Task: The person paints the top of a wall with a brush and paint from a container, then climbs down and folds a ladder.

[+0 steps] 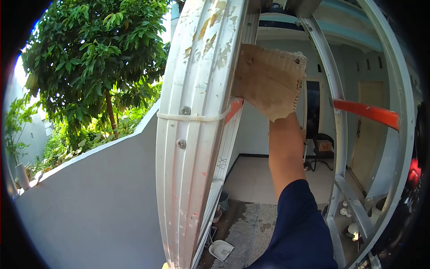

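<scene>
A torn piece of brown cardboard (271, 83) is up beside the inner edge of an aluminium ladder's near rail (192, 134). My right forearm (286, 148) reaches up from a dark blue sleeve (298, 228) and ends behind the cardboard. The cardboard hides my right hand and its fingers, but it appears held up by that hand. A pale band (192, 117) runs around the rail close to two screws. My left hand is not in view.
An orange-red bar (367, 113) spans the ladder's right side (333, 67). Left of the ladder runs a grey wall (89, 201), with a leafy tree (94, 58) behind it. Below lie a white dustpan (221, 249), a bucket (224, 201) and a tiled floor (251, 179).
</scene>
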Motion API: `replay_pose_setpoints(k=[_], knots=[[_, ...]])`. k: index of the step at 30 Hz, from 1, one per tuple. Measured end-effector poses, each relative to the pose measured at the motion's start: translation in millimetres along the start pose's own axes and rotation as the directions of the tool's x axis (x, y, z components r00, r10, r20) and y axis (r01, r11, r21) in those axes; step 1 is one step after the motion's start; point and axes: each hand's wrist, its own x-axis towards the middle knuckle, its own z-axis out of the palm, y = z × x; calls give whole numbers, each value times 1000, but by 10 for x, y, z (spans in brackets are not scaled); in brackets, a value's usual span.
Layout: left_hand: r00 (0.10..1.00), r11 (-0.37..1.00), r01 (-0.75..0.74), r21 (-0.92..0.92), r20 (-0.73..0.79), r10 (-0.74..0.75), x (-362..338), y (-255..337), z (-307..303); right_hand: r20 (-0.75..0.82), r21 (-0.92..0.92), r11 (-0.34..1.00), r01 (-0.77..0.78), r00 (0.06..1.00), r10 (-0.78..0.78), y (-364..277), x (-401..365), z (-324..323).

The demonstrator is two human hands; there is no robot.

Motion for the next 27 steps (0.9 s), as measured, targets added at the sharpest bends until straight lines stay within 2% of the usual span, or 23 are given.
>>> replay_pose_setpoints(k=[4, 5, 6, 7, 8, 9, 10, 13, 14, 16, 18, 20, 21, 22, 23, 25, 26, 27], knots=[[999, 999, 36, 7, -26, -35, 8, 12, 54, 111, 88, 987, -137, 986, 127, 531, -228, 1037], [997, 997, 70, 44, -45, -68, -17, 35, 72, 83, 104, 988, -117, 991, 109, 327, -402, 886], [999, 999, 33, 13, -15, -33, -73, -179, 15, 39, 129, 987, -99, 995, 94, 59, -729, 606], [998, 997, -64, -30, -11, 64, 36, -251, -4, 44, 122, 990, -68, 997, 63, 45, -498, 603], [999, 998, -37, -58, -32, 35, 56, 161, 164, 67, 112, 992, -52, 997, 44, 122, -254, 695], [998, 997, -57, -61, -25, 56, 208, 26, 114, 82, 97, 995, -18, 997, 10, 106, 8, 701], [999, 998, -42, -52, -27, 40, 221, -24, 103, 80, 81, 996, 36, 996, -42, 5, 144, 567], [998, 998, -60, -36, -34, 59, 254, -76, 117, 124, -10, 999, 53, 991, -51, -241, 751, -110], [997, 997, -66, -32, -38, 65, 248, -83, 114, 252, -65, 996, 62, 967, -44, -291, 1050, -311], [996, 996, -82, -19, -41, 81, 239, -105, 112, 320, -36, 985, -166, 932, 169, -174, 823, -132], [996, 997, -78, -14, -54, 77, 195, -133, 124, 285, 82, 909, -408, 884, 371, 227, 178, 534], [995, 997, -75, -8, -67, 74, 205, -233, 96, 205, 2, 987, -163, 966, 159, 735, 245, 1103], [993, 995, -100, 13, -65, 100, 208, -419, 42, 146, -63, 998, -1, 989, 10, 711, 326, 1155], [976, 975, -205, 81, -61, 210, 260, -740, -66, 124, -94, 992, 81, 990, -69, 542, 419, 1032], [854, 813, -514, 272, 74, 515, 405, -1177, -262, 102, -130, 979, 159, 984, -147, 372, 490, 911], [956, 966, -258, 33, -134, 260, 472, -890, -62, 131, -76, 990, 119, 985, -108, 399, 402, 1131], [972, 990, -136, 30, -190, 140, 415, -875, -59, 141, -54, 994, 95, 986, -87, 416, 328, 1193], [972, 990, -138, 31, -187, 141, 290, -953, -271, 143, -41, 996, 81, 987, -74, 417, 342, 1233]])
